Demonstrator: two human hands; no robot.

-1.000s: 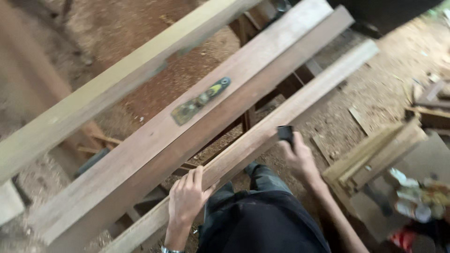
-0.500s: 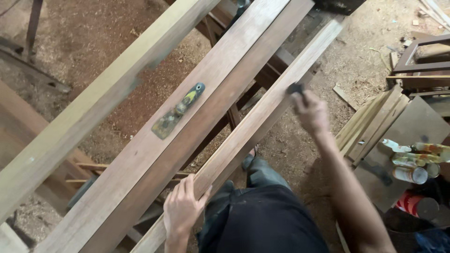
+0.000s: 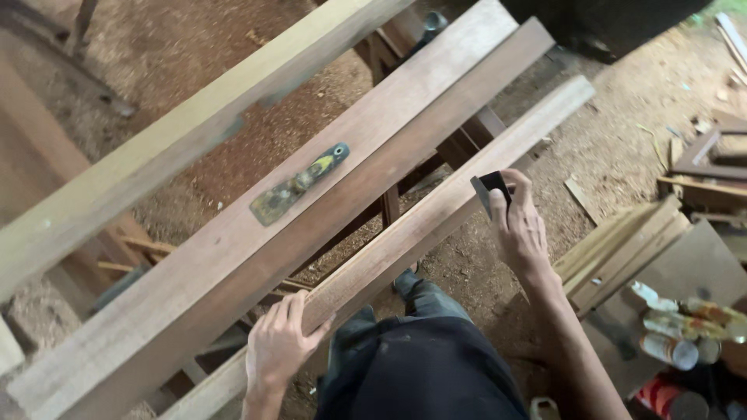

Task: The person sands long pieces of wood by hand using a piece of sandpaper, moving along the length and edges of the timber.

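Planks: two wide boards [image 3: 257,257] lie side by side, running diagonally.
Batten: narrow wooden strip [image 3: 436,214] lies just beside the wide boards, nearest the person.
Left hand [image 3: 278,346]: fingers curled over the strip's near end, gripping it.
Right hand [image 3: 520,225]: closed around a small dark block [image 3: 492,189], pressed on the strip.
Scraper [image 3: 299,185]: lies flat on the wide board.

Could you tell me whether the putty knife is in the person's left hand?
No, the putty knife lies untouched on the wide plank; the left hand grips the narrow plank.
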